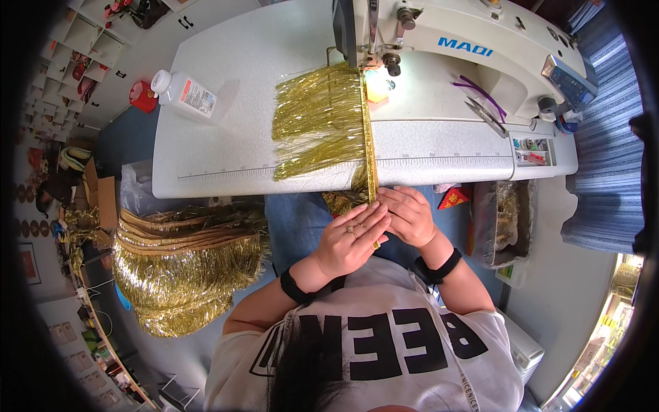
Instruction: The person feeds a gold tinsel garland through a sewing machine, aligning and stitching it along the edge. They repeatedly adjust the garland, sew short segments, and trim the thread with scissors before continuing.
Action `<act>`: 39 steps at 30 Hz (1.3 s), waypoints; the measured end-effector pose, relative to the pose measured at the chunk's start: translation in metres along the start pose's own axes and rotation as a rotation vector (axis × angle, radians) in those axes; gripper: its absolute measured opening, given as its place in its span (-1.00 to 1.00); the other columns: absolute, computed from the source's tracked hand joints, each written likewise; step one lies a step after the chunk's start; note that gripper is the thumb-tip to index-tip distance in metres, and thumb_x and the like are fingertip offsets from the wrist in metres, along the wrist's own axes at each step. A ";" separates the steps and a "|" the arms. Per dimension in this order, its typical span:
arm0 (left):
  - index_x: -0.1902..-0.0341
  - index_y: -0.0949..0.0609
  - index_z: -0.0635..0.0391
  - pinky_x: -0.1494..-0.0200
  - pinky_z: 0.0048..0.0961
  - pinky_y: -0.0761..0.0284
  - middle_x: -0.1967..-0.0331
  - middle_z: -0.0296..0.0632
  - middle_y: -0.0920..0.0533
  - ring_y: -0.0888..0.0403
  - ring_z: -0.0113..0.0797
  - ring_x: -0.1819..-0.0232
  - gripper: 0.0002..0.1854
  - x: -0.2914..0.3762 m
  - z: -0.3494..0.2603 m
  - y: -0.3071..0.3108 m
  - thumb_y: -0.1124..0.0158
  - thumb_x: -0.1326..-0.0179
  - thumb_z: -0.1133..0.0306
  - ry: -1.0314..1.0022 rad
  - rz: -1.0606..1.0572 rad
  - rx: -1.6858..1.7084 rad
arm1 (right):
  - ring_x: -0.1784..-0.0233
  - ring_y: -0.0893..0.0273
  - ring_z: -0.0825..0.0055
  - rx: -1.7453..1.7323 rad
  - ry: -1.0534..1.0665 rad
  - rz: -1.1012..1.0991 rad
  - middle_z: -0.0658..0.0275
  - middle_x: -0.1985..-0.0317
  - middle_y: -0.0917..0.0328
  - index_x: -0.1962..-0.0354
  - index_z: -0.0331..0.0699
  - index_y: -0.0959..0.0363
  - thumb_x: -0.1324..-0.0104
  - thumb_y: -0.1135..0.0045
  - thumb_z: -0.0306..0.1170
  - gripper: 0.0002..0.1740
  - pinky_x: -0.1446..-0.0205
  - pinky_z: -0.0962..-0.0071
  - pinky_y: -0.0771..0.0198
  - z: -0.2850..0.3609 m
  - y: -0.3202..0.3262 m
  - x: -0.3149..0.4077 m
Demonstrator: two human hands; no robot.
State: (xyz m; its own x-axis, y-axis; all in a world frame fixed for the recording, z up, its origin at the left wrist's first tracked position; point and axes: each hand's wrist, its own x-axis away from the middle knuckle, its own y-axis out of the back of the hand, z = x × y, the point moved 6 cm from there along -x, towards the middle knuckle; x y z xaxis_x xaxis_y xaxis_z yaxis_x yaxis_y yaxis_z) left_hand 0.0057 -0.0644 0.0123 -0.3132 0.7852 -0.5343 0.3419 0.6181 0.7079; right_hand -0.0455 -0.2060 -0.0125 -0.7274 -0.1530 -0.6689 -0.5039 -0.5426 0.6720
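My left hand (351,241) and my right hand (409,213) meet just below the front edge of the sewing table, over my lap. Both grip the lower end of a gold sequin-like band (369,149), its pinched part hidden by my fingers. The band runs straight up across the table to the presser-foot area of a white MAQI sewing machine (494,36). Gold tinsel fringe (319,113) spreads leftward from the band, flat on the tabletop. More fringe bunches under the table edge near my hands. The needle itself is hidden behind the machine head.
A white plastic bottle (188,98) stands on the table (221,149) at left. Thread snips (486,117) and a purple strip (481,92) lie right of the needle. A small-parts tray (533,152) sits at the right end. Layered gold fringe (190,273) hangs at left.
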 end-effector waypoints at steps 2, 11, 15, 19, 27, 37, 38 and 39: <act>-0.24 -0.64 0.26 -0.40 -0.19 -0.47 -0.27 -0.03 -0.64 -0.61 -0.14 -0.32 -0.51 0.000 0.001 -0.001 -0.44 -0.22 0.42 0.005 0.002 -0.005 | -0.22 -0.63 0.25 -0.004 -0.008 0.000 0.19 -0.05 -0.69 0.16 -0.29 -0.64 -0.15 -0.40 -0.28 -0.65 -0.27 0.22 -0.49 -0.001 0.000 0.000; -0.15 -0.67 0.30 -0.36 -0.16 -0.51 -0.20 0.04 -0.68 -0.65 -0.07 -0.27 -0.62 -0.003 0.001 0.001 -0.37 -0.27 0.44 0.029 -0.016 0.008 | -0.22 -0.62 0.25 0.000 0.008 -0.004 0.19 -0.05 -0.68 0.16 -0.31 -0.64 -0.14 -0.40 -0.28 -0.64 -0.25 0.23 -0.49 -0.002 -0.001 -0.002; -0.14 -0.68 0.30 -0.36 -0.17 -0.51 -0.20 0.04 -0.68 -0.65 -0.06 -0.27 -0.63 -0.004 0.000 0.000 -0.36 -0.29 0.43 0.025 -0.014 0.001 | -0.21 -0.62 0.25 -0.006 0.012 -0.008 0.17 -0.05 -0.68 0.16 -0.33 -0.63 -0.13 -0.40 -0.28 -0.63 -0.25 0.23 -0.50 -0.003 -0.002 -0.003; -0.20 -0.66 0.27 -0.39 -0.20 -0.49 -0.24 -0.01 -0.66 -0.63 -0.12 -0.30 -0.56 -0.003 0.001 -0.001 -0.41 -0.26 0.40 0.020 -0.006 -0.016 | -0.20 -0.63 0.24 -0.008 0.011 -0.012 0.15 -0.04 -0.68 0.17 -0.33 -0.63 -0.13 -0.39 -0.28 -0.64 -0.25 0.22 -0.50 -0.004 -0.003 -0.003; -0.22 -0.64 0.28 -0.40 -0.21 -0.48 -0.25 -0.03 -0.66 -0.62 -0.14 -0.31 -0.53 -0.003 0.001 -0.005 -0.43 -0.25 0.39 0.001 -0.008 -0.027 | -0.18 -0.64 0.23 0.002 0.007 -0.031 0.14 -0.03 -0.68 0.20 -0.32 -0.61 -0.15 -0.38 -0.27 -0.66 -0.23 0.23 -0.51 -0.005 -0.002 -0.001; -0.24 -0.62 0.30 -0.42 -0.21 -0.46 -0.28 -0.01 -0.63 -0.60 -0.14 -0.33 -0.51 -0.005 0.001 -0.010 -0.41 -0.27 0.37 -0.012 0.007 -0.019 | -0.16 -0.64 0.23 0.016 0.010 -0.033 0.13 -0.01 -0.69 0.20 -0.33 -0.62 -0.15 -0.38 -0.27 -0.66 -0.18 0.25 -0.53 -0.008 0.001 0.000; -0.24 -0.62 0.31 -0.42 -0.21 -0.46 -0.29 0.00 -0.62 -0.59 -0.14 -0.34 -0.51 -0.005 0.001 -0.010 -0.41 -0.27 0.37 -0.009 0.012 -0.023 | -0.16 -0.64 0.23 0.015 0.003 -0.031 0.13 -0.01 -0.69 0.19 -0.33 -0.62 -0.15 -0.38 -0.27 -0.66 -0.18 0.25 -0.53 -0.009 0.001 0.000; -0.24 -0.62 0.31 -0.42 -0.21 -0.46 -0.29 0.00 -0.62 -0.59 -0.14 -0.34 -0.51 -0.006 0.001 -0.011 -0.41 -0.27 0.37 -0.013 0.010 -0.020 | -0.16 -0.64 0.23 0.016 0.008 -0.029 0.13 -0.01 -0.69 0.19 -0.33 -0.62 -0.15 -0.38 -0.27 -0.66 -0.18 0.25 -0.53 -0.009 0.001 0.001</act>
State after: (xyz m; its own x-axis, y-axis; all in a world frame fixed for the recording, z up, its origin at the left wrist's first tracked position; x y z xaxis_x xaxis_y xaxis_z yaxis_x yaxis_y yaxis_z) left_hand 0.0046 -0.0754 0.0073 -0.2980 0.7916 -0.5334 0.3269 0.6096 0.7221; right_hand -0.0426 -0.2140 -0.0149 -0.7087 -0.1435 -0.6907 -0.5326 -0.5333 0.6572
